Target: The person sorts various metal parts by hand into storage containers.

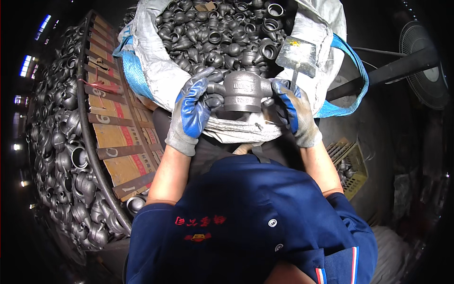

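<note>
In front of me a grey cast-metal valve body [242, 90] hangs between both hands, a stub pointing to each side. My left hand [195, 105], in a grey and blue coated glove, is closed on its left stub. Gloved alike, my right hand [291, 106] is closed around the right stub, its fingertips partly hidden in shadow. A flat square plate on a thin handle [296, 56] rises just above my right hand; whether that hand holds it I cannot tell. Right behind the valve body stands a white woven bulk bag [161, 52] filled with similar castings [213, 35].
Left of me is a metal-framed rack [111, 120] lined with cardboard, with more castings [71, 156] heaped beyond it. Blue lifting straps [352, 99] loop off the bag. At right are a yellow crate [352, 170] with castings, a dark pole [383, 75] and a fan [423, 61].
</note>
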A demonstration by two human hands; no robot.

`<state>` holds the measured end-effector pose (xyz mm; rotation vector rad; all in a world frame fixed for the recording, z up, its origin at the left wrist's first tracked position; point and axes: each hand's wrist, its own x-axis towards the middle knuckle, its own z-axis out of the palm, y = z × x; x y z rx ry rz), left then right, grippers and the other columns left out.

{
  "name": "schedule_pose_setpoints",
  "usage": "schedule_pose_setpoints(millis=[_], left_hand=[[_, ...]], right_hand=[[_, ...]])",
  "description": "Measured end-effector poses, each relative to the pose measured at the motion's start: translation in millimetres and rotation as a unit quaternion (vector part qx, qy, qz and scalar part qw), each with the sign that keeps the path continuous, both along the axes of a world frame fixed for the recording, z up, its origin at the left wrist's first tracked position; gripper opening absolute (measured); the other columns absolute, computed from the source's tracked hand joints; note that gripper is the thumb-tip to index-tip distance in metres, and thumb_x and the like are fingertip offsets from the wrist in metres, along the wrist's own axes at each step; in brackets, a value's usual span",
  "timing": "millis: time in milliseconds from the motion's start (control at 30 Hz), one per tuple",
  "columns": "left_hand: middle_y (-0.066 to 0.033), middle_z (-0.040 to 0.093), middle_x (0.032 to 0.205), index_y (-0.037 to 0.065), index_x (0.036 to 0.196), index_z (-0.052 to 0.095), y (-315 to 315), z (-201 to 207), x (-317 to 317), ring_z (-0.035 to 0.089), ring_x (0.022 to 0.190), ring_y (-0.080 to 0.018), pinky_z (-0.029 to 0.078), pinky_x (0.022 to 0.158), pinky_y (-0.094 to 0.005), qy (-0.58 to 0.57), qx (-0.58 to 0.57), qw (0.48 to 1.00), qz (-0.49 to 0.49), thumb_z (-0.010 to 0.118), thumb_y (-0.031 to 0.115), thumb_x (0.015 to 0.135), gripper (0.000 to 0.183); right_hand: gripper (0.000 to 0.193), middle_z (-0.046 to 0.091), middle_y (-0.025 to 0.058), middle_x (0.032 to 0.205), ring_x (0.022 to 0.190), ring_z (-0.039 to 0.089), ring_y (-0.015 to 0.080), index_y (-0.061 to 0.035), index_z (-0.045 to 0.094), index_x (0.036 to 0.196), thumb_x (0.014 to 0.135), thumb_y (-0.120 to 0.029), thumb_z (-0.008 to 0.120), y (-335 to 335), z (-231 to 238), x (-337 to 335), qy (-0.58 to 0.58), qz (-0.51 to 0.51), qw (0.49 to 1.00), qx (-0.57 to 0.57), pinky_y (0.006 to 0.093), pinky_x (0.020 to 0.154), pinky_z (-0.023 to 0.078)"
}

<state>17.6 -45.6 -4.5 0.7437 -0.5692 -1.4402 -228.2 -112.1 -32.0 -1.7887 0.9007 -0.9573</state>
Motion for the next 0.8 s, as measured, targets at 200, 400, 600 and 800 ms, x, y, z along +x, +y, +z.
schedule_pose_setpoints(millis=[200,400,600,800], left_hand=[[-0.0164,0.062,0.106,-0.004,0.126,0.045,-7.0,-10.9,2.6,0.063,0.080,-0.0145,0.054,0.063,-0.0225,0.074,0.043,0.996,0.027,0.046,0.012,0.095,0.035],[-0.0109,0.065,0.095,-0.002,0.122,0.052,-3.5,-15.0,6.5,0.059,0.064,-0.0095,0.047,0.051,-0.0178,-0.009,0.050,0.998,0.041,0.051,0.012,0.093,0.032],[-0.0048,0.064,0.078,0.002,0.114,0.058,-6.1,-25.8,7.3,0.054,0.047,-0.0075,0.041,0.036,-0.0187,-0.021,0.080,0.991,0.109,0.055,0.016,0.092,0.027],[-0.0002,0.060,0.070,0.004,0.110,0.059,-6.3,-9.1,9.5,0.052,0.048,-0.0058,0.044,0.041,-0.0195,-0.037,0.071,0.989,0.123,0.054,0.014,0.093,0.021]], right_hand=[[0.042,0.066,0.0107,0.101,0.094,0.062,0.0324,-0.0022,0.062,0.109,0.068,0.000,0.072,0.3,7.3,-3.6,0.075,0.012,0.946,-0.315,0.0421,0.089,0.046],[0.047,0.065,0.0128,0.099,0.098,0.059,0.0349,-0.0016,0.059,0.114,0.069,-0.006,0.073,4.2,46.0,12.8,-0.059,-0.014,0.917,0.394,0.0429,0.085,0.047],[0.027,0.059,0.0002,0.073,0.061,0.052,0.0033,-0.0032,0.062,0.098,0.096,-0.028,0.051,13.4,34.6,24.8,-0.142,-0.021,0.939,0.313,0.0192,0.053,0.041],[0.025,0.059,0.0038,0.062,0.047,0.054,0.0099,-0.0022,0.061,0.094,0.093,-0.027,0.055,6.9,26.0,33.7,-0.041,-0.024,0.982,0.185,0.0241,0.045,0.043]])
